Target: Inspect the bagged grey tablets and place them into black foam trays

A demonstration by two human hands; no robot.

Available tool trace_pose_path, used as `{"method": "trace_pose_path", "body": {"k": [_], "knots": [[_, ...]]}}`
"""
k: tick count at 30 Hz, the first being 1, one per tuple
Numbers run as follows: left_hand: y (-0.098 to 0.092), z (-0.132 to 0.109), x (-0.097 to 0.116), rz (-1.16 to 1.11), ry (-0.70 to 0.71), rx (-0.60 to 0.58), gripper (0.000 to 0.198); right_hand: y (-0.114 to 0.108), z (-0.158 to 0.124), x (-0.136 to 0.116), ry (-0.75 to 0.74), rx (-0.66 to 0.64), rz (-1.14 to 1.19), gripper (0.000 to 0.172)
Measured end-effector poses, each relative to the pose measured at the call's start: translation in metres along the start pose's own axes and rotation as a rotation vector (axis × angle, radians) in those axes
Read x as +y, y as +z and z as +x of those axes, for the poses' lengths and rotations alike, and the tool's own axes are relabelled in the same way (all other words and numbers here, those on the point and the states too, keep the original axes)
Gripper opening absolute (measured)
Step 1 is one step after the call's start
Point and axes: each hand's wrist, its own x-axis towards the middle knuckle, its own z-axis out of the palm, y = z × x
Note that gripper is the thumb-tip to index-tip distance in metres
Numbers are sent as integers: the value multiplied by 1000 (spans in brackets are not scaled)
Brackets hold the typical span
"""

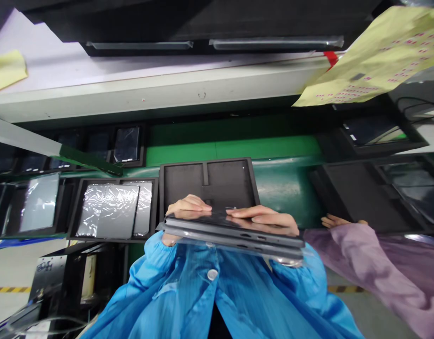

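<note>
A stack of dark, thin tablets (238, 235), at least two, is held level in front of my blue coat. Clear plastic film shows along their lower edges. My left hand (188, 205) grips the stack's left end, with fingertips lying on the glossy top screen. At the other end my right hand (266, 217) has its fingers flat on the same screen and its lower part beneath the stack. Just beyond the tablets is a black foam tray (225, 172) with divided recesses, partly hidden by my hands and the stack.
Film-wrapped tablets (109, 210) lie in a tray to the left. More trays with tablets (126, 143) stand behind. A white shelf edge (167, 84) crosses above the green bench (280, 181). At right, a co-worker's hand (333, 220) in a purple sleeve touches a black tray (360, 195).
</note>
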Motion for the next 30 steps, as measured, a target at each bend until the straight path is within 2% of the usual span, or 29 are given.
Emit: {"method": "trace_pose_path", "body": {"k": [2, 5, 7, 10, 12, 14, 20, 22, 24, 27, 30], "knots": [[-3, 5, 7, 16, 107, -43, 41, -2, 3, -11, -25, 8, 0, 35], [-11, 9, 15, 105, 94, -101, 45, -4, 12, -28, -27, -49, -89, 49], [-15, 8, 17, 138, 73, -71, 45, -2, 17, -37, -36, -92, -102, 52], [-16, 1, 17, 133, 68, -6, 31, 3, 21, -45, -23, -112, -38, 59], [-15, -2, 17, 120, 73, -6, 29, 6, 22, -46, -38, -129, -29, 62], [-13, -4, 16, 101, 90, -12, 32, 8, 22, -46, -71, -143, -51, 64], [-14, 0, 21, 105, 144, -38, 58, 3, 25, -49, -179, -189, -182, 63], [-15, 3, 24, 111, 152, -53, 54, 2, 28, -60, -191, -250, -309, 58], [-15, 9, 29, 125, 181, -68, 47, 5, 32, -75, -189, -338, -547, 48], [-8, 20, 40, 232, 206, -194, 37, 16, 38, -90, -220, -454, -884, 38], [0, 34, 60, 362, 212, -402, 33, 22, 36, -82, -278, -431, -911, 40]]}}
